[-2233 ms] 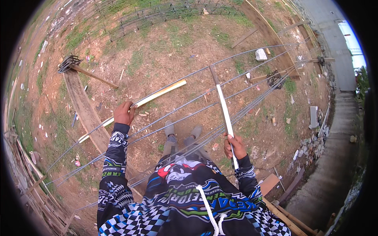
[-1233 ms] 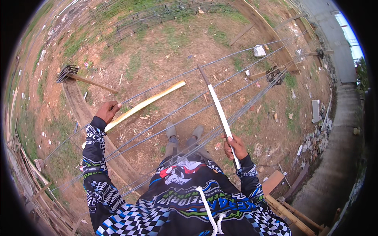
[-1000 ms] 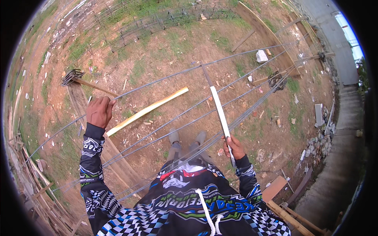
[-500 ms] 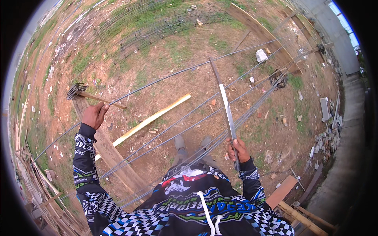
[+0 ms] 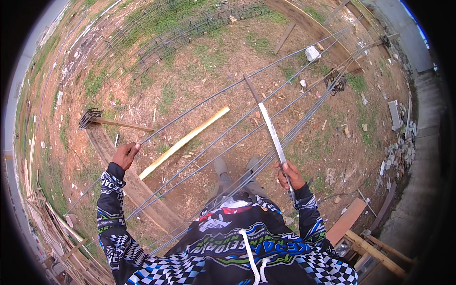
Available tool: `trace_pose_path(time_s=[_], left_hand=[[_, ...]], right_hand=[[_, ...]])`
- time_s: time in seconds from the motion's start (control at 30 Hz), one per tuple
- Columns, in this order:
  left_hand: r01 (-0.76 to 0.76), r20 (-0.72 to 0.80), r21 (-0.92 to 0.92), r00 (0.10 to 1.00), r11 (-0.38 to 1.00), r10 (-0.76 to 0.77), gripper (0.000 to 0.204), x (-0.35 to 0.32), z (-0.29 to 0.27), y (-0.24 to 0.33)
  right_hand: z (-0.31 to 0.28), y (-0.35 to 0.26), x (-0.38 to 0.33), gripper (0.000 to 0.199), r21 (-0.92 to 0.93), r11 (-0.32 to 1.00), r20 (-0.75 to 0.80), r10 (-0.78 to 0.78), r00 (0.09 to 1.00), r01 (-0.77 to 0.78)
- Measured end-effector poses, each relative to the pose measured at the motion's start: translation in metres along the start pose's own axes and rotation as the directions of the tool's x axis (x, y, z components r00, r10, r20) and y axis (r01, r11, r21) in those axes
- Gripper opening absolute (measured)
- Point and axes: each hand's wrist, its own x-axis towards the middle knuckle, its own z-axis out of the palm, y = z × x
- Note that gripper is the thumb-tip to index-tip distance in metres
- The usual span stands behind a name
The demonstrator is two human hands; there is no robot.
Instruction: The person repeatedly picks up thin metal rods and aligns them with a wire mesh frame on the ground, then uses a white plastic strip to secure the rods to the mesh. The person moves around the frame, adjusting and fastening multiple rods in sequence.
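Observation:
My left hand [image 5: 126, 154] is closed around the leftmost of several long steel bars [image 5: 204, 102], which run from near my body up toward the far right. My right hand [image 5: 290, 175] grips the near end of a long flat pale metal strip [image 5: 268, 128] that lies across the bars and points up and away. A bundle of the bars passes close under this hand. A pale wooden stick [image 5: 185, 141] rests on the dirt between my hands. My grey shoes [image 5: 221, 167] show below the bars.
A wooden plank [image 5: 133, 183] lies on the ground under my left arm. A rake-like tool [image 5: 95, 118] sits at the left. Rebar cages [image 5: 180, 23] lie at the top. Timber pieces [image 5: 351, 223] are at the lower right, a concrete path [image 5: 422, 142] along the right edge.
My left hand let go of the pale wooden stick, swung out to the left and took hold of the leftmost steel bar. My right hand kept its grip on the flat strip.

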Motion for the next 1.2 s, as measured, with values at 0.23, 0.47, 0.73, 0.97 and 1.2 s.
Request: trace_pose_path(time_s=[0.23,0.47,0.73,0.97,1.2], left_hand=[[0.018,0.022,0.002,1.0,1.0,-0.018,0.055,-0.008,-0.028,0.01],[0.011,0.022,0.023,1.0,1.0,-0.011,0.054,-0.009,-0.047,0.024],[0.052,0.071,0.027,0.996,0.998,-0.054,0.052,-0.01,-0.052,0.038],[0.057,-0.002,0.046,0.998,0.997,-0.057,0.054,-0.01,-0.062,0.037],[0.057,-0.137,0.074,0.989,0.996,-0.047,0.053,-0.014,-0.047,0.04]], right_hand=[[-0.023,0.003,0.018,0.04,0.02,0.999,0.034,-0.041,0.999,0.04],[-0.045,-0.001,-0.004,0.044,-0.012,0.999,0.085,-0.044,0.995,0.045],[-0.047,0.002,0.024,0.036,-0.007,0.999,0.044,-0.042,0.998,0.043],[-0.02,0.012,0.042,0.038,-0.01,0.993,0.034,-0.118,0.992,0.118],[0.0,0.005,0.038,0.038,0.034,0.993,0.023,-0.117,0.993,0.116]])
